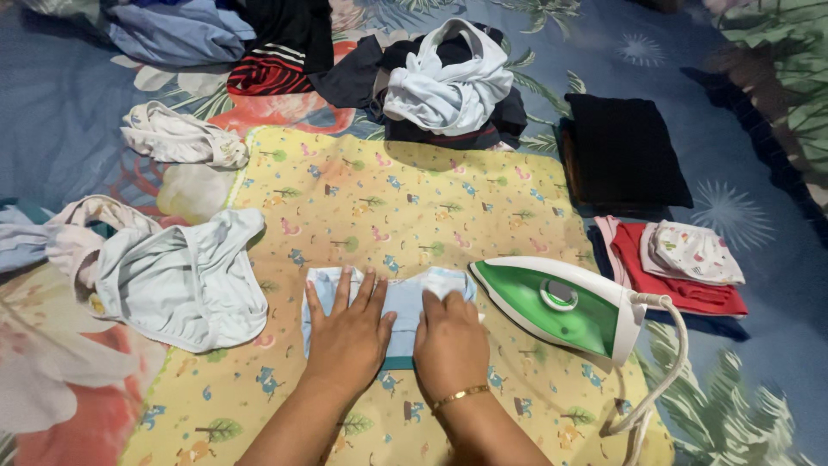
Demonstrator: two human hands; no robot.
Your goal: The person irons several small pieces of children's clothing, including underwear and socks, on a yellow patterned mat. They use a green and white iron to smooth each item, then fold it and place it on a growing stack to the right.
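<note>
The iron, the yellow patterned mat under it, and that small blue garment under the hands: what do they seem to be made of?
The iron looks like hard plastic, glossy white with a translucent green body that catches the light. The yellow mat seems a soft printed cloth, matte, with slight creases. The small blue garment under the left hand and the right hand looks like thin knit cotton, though the fibre cannot be told for sure.

Bed (52,112) bears yellow mat (431,198), clothes (185,280).
</note>
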